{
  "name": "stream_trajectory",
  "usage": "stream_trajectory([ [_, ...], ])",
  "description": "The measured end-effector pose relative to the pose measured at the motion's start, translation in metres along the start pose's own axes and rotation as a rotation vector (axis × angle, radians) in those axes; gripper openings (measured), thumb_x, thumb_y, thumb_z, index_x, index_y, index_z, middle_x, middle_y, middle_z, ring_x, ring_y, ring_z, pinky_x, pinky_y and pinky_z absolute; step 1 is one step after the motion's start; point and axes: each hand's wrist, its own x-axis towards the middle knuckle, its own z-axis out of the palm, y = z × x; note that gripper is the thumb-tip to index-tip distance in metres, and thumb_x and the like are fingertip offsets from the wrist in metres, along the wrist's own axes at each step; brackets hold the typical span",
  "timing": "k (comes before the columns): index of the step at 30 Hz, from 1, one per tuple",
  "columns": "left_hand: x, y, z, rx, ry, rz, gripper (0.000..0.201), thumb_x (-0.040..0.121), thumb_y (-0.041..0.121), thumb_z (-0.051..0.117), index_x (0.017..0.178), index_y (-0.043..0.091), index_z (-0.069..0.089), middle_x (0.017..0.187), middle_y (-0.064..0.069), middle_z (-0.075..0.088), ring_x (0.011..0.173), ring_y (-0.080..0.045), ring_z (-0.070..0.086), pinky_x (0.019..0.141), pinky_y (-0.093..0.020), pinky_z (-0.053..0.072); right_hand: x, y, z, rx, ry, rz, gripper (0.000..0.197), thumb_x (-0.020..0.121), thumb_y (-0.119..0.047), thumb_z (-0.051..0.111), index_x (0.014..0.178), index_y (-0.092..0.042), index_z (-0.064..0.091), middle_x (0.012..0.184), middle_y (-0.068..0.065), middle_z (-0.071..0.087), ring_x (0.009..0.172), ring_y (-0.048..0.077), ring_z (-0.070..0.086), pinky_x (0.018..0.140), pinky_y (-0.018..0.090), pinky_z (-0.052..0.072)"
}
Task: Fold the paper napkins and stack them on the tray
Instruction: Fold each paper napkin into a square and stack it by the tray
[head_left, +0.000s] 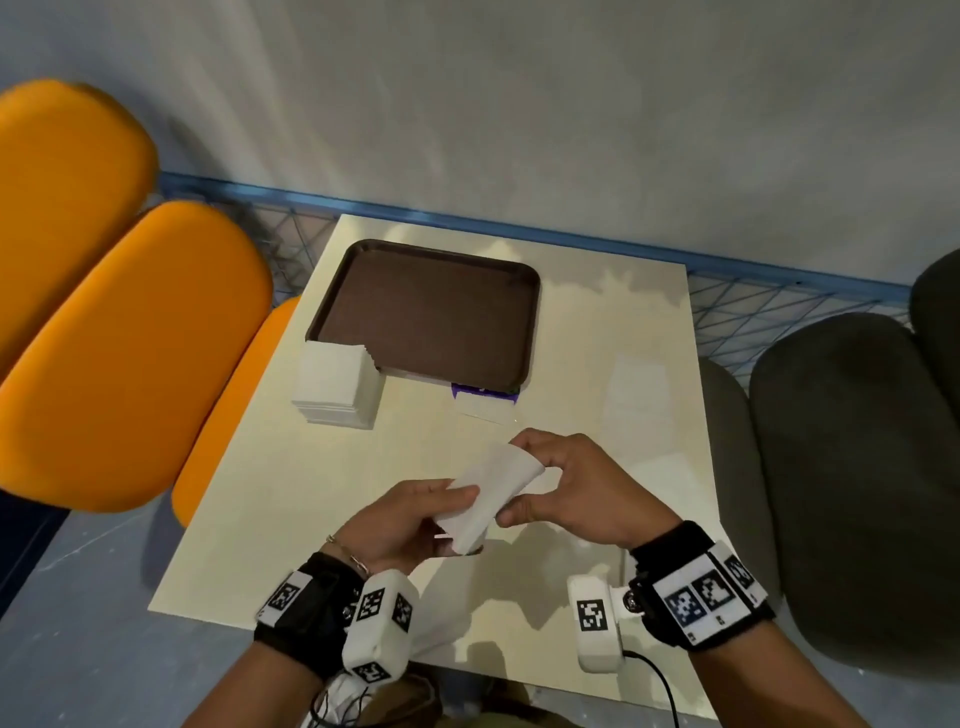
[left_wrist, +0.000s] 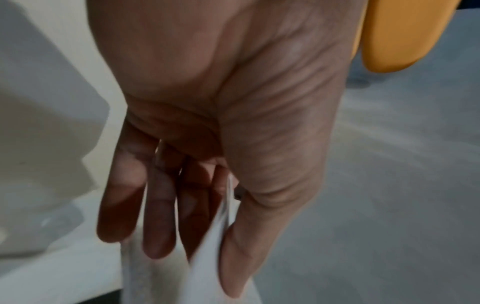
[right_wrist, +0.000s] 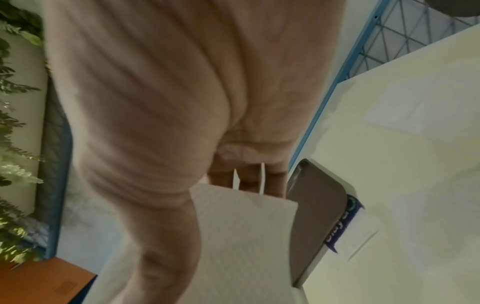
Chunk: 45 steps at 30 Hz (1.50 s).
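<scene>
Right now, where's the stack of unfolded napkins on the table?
In the head view the napkin stack sits left of centre on the table, against the near-left corner of the brown tray, beyond the left hand.

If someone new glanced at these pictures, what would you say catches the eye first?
Probably the white paper napkin held above the near part of the table, pinched between the left hand and the right hand. Next, the dark brown tray lying bare at the far side, with a stack of napkins at its near left corner.
</scene>
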Motion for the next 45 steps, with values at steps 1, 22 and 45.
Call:
stream_trajectory([
  [1, -0.002, 0.000, 0.000, -0.052, -0.054, -0.013, 0.066, 0.079, 0.033, 0.088, 0.128, -0.006, 0.068, 0.113, -0.021, 0.065, 0.104, -0.034, 0.066, 0.092, -0.047, 0.056, 0.003, -0.004, 0.002, 0.010, 0.014, -0.016, 0.033, 0.074, -0.014, 0.096, 0.102, -0.024, 0.081, 0.108, -0.010, 0.072, 0.108, 0.014, 0.069, 0.102, 0.030, 0.051],
  [22, -0.035, 0.051, -0.019, -0.319, 0.186, -0.069, 0.043, 0.071, 0.015, 0.088, 0.111, 0.005, 0.074, 0.086, -0.007, 0.068, 0.054, -0.010, 0.062, 0.052, -0.019, 0.060, 0.025, -0.040, 0.048, -0.717, 0.307, -0.366, 0.065, 0.071, -0.036, 0.095, 0.131, -0.042, 0.069, 0.159, -0.018, 0.048, 0.143, 0.013, 0.046, 0.114, 0.038, 0.037],
  [45, -0.067, 0.070, -0.009, 0.403, 0.390, 0.716, 0.021, 0.081, 0.032, 0.080, 0.092, 0.015, 0.085, 0.101, -0.001, 0.081, 0.098, -0.026, 0.075, 0.092, -0.055, 0.060, 0.022, -0.060, 0.052, 0.336, 0.415, -0.033, 0.048, 0.087, -0.017, 0.085, 0.130, -0.031, 0.069, 0.118, 0.001, 0.078, 0.099, 0.031, 0.075, 0.089, 0.042, 0.063],
])
